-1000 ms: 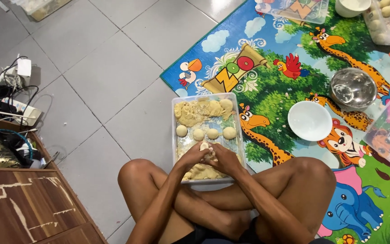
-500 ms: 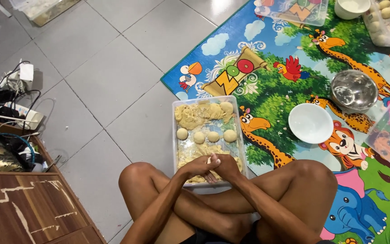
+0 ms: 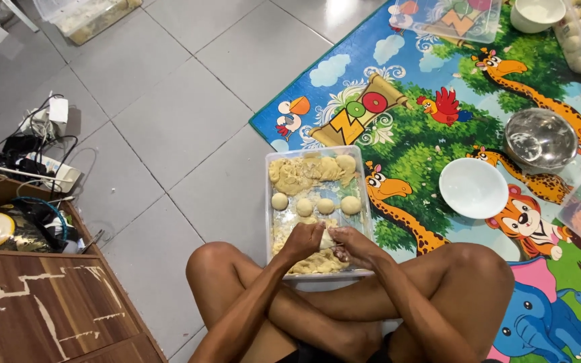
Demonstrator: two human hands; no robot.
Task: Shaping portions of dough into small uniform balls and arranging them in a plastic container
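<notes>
A clear rectangular plastic tub (image 3: 268, 202) sits on the floor between my crossed legs and the mat's edge. It holds a mass of pale dough (image 3: 307, 171) at the far end and three rolled dough balls (image 3: 325, 206) in a row across the middle. Over the tub's near end, my left hand (image 3: 302, 240) and my right hand (image 3: 352, 246) meet around a small lump of dough (image 3: 326, 238), fingers closed on it from both sides.
A colourful animal play mat (image 3: 438, 134) lies to the right with a white bowl (image 3: 473, 187), a steel bowl (image 3: 540, 140) and clear containers (image 3: 448, 17). A wooden cabinet top (image 3: 42, 302) and tangled cables with a power strip (image 3: 35, 161) are at the left.
Both hands stay together over the tub's near end, working the dough lump. The camera view has shifted slightly; the tub and bowls have not moved.
</notes>
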